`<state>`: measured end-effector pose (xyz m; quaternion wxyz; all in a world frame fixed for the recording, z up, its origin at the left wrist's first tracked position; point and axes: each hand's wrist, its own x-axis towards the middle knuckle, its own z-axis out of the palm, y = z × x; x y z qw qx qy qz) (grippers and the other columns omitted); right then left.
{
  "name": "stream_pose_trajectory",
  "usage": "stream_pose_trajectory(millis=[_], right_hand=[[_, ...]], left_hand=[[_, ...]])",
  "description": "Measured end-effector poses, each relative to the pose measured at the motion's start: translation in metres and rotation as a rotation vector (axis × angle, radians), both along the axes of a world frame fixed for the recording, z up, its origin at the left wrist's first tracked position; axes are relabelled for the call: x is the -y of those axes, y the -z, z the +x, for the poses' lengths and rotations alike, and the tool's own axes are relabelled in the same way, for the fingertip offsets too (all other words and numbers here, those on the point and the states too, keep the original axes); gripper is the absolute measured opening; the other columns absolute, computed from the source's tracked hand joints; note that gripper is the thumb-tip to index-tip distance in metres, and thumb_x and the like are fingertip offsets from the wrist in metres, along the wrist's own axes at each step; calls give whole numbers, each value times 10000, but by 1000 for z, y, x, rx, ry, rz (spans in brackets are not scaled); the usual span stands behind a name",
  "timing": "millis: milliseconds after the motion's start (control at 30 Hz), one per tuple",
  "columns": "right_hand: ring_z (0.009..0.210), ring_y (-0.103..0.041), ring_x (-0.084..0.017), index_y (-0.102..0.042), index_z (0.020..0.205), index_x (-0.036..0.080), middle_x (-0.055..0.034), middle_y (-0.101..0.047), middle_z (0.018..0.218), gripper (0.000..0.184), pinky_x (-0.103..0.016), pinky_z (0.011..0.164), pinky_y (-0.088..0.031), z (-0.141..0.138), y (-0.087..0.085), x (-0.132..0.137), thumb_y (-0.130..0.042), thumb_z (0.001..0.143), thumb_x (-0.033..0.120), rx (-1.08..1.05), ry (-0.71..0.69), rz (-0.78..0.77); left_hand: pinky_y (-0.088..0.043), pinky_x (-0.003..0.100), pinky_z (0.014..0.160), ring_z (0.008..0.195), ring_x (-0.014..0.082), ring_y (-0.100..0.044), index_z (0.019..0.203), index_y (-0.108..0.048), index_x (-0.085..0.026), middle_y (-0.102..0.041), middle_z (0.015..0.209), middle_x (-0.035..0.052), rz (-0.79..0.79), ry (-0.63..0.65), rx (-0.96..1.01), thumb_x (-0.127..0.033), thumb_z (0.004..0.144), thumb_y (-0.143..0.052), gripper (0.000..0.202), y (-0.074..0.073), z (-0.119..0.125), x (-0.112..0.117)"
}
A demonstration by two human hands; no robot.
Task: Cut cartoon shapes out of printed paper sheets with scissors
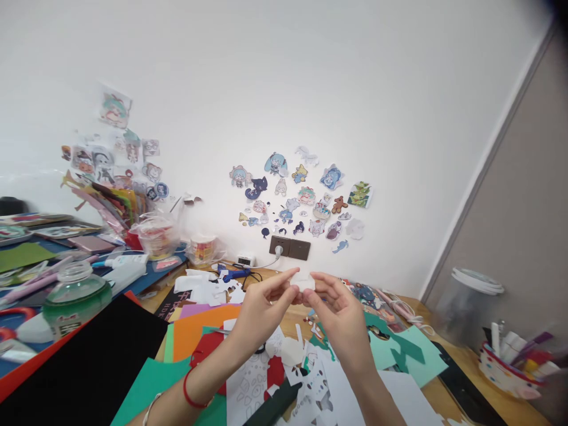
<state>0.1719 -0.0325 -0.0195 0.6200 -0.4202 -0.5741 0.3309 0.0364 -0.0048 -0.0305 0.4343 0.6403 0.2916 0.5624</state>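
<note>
Hands: the left hand (pixel 267 303) and the right hand (pixel 338 306) both pinch one small white piece (pixel 304 282) with their fingertips.
White piece: it is up over the table (pixel 289 320), in front of the wall socket (pixel 290 248) and lower down. It looks like paper; I can't tell if it is folded.
Cut paper: white scraps (pixel 213 287) lie to the left below the socket, and white paper with holes (pixel 316 381) lies nearer than the socket, so some cutting seems done.
Whole paper: the orange sheet (pixel 199 332) and black sheet (pixel 89 361), left of and nearer than the socket, look mostly uncut.
Line drawings: on the drawing sheet (pixel 248 393), nearer than the socket, many shapes look uncut.
</note>
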Motion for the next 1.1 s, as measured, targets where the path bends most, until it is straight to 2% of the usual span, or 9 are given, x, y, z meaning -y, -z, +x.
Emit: stream_pose_trajectory(millis=[233,433,667,933,1100], right_hand=[[711,-640,-188,-594,940,182,-35,-687,772,304,-299,698,-512,-3,2,-1,-680,693,338,-51,49,16],[710,-637,-168,-613,945,193,-34,-691,825,306,-275,699,-511,-4,1,-1,-704,671,292,-100,-20,23],[695,-640,-155,-626,905,189,-19,-683,788,252,-248,661,-506,-3,-1,1,-703,682,279,-121,-43,10],[747,-636,-158,-650,854,196,-16,-691,809,204,-260,710,-507,-1,0,-1,-717,672,261,-143,-22,7],[782,-634,-152,-650,885,202,-13,-687,841,217,-252,725,-509,4,2,-5,-714,686,256,-131,-81,0]], left_hand=[[-500,270,724,769,175,-620,1122,-576,-136,-652,846,59,32,8,5,-263,742,-620,404,-2,0,-1],[-508,292,769,784,177,-636,1146,-549,-118,-676,864,71,-12,54,48,-257,756,-605,418,-1,-1,-2],[-526,303,749,754,174,-641,1112,-562,-130,-674,839,60,-17,65,74,-281,778,-583,367,2,2,-3],[-514,235,710,748,136,-620,1082,-587,-148,-639,886,52,26,31,70,-248,767,-597,331,0,3,0],[-510,219,675,701,107,-601,1093,-594,-156,-609,953,52,49,10,85,-230,751,-608,349,0,3,0]])
